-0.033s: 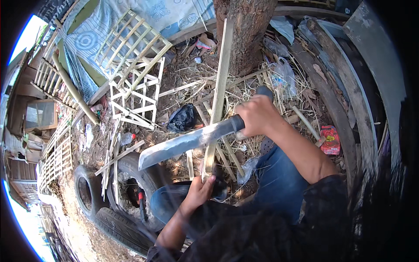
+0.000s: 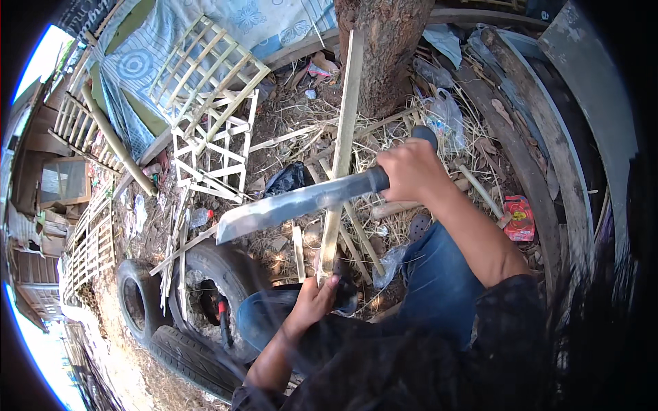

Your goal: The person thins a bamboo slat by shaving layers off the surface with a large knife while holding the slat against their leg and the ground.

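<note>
Well, the slat (image 2: pixel 346 130) runs to twelve o'clock from my pinching left hand (image 2: pixel 315 296); my right hand (image 2: pixel 413 175) clenches the knife (image 2: pixel 295 203).

Grey, dk-handled machete (image 2: pixel 295 201) slants over a v. long, pale bamboo strip (image 2: pixel 346 127).

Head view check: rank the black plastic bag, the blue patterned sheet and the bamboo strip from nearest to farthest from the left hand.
1. Bamboo strip: its lower end is in the left hand.
2. Black plastic bag: on the ground, ahead and slightly left.
3. Blue patterned sheet: top of the view, left of the tree trunk.
</note>
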The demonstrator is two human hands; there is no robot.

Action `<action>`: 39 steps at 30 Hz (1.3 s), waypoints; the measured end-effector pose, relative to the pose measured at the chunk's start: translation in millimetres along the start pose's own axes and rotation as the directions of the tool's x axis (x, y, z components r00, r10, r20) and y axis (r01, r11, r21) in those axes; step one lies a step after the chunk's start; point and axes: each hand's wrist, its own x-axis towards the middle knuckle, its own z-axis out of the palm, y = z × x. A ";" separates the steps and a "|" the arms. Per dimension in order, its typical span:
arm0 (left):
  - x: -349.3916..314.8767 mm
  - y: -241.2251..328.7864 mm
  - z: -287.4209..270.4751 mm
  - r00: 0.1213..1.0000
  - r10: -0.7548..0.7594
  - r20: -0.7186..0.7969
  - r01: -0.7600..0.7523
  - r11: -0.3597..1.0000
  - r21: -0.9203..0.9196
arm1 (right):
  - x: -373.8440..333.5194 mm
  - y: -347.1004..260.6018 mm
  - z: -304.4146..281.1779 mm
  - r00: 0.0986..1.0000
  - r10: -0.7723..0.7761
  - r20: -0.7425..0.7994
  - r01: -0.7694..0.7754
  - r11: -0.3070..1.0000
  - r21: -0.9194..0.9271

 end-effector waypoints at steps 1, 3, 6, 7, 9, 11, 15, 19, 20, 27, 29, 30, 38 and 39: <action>-0.7 0.5 -1.6 1.000 -0.004 0.000 0.004 1.000 0.002 | 3.0 5.0 -10.0 0.975 0.213 0.058 -0.213 0.977 -0.008; 2.7 5.6 -1.6 0.992 0.008 0.124 -0.005 1.000 -0.022 | -10.7 22.7 -15.3 0.959 0.281 0.028 -0.280 0.960 -0.019; 5.1 -6.3 3.2 0.984 -0.010 0.177 0.016 0.999 -0.033 | -18.5 27.2 -17.0 0.950 0.312 -0.012 -0.312 0.946 -0.089; 0.9 -7.9 2.6 0.981 -0.033 0.190 0.045 0.997 -0.062 | -18.7 23.6 -16.1 0.955 0.298 -0.001 -0.296 0.951 -0.090; 1.4 -8.9 7.3 0.982 0.022 0.186 -0.019 1.000 -0.016 | -20.7 23.1 -11.6 0.964 0.265 -0.010 -0.265 0.962 -0.069; 1.8 -7.2 8.1 0.982 0.073 0.177 -0.079 0.997 0.026 | -18.7 22.5 -19.7 0.963 0.268 -0.028 -0.269 0.961 -0.058; 4.7 0.0 2.7 0.975 -0.126 0.185 0.152 0.979 -0.134 | -18.6 19.8 -16.1 0.965 0.251 -0.072 -0.253 0.967 -0.027; 1.7 9.0 6.1 0.987 -0.147 0.058 0.148 0.989 -0.019 | -20.4 22.0 -12.4 0.968 0.245 -0.054 -0.248 0.968 -0.042; 2.3 14.2 7.5 0.983 -0.169 0.078 0.171 0.985 -0.022 | -20.2 21.5 -13.0 0.967 0.247 -0.058 -0.250 0.967 -0.045; 3.7 -6.9 6.9 0.972 -0.154 0.178 0.175 0.978 -0.109 | -23.0 30.7 -19.7 0.963 0.268 -0.032 -0.270 0.959 -0.082; 1.9 -5.5 7.6 0.975 -0.146 0.170 0.164 0.982 -0.098 | -24.1 36.1 -20.7 0.968 0.246 -0.049 -0.250 0.958 -0.137; 1.3 -3.4 8.7 0.978 -0.133 0.161 0.149 0.985 -0.089 | -24.8 38.4 -19.8 0.967 0.250 -0.049 -0.255 0.956 -0.144; -56.9 -18.5 -20.0 0.925 -0.335 0.179 0.330 0.942 0.060 | -35.7 70.2 -29.2 0.752 0.658 0.046 -0.645 0.748 -0.157; -63.1 -17.4 -20.0 0.904 -0.393 0.168 0.390 0.919 0.053 | -34.1 70.8 -24.9 0.784 0.620 0.037 -0.608 0.778 -0.159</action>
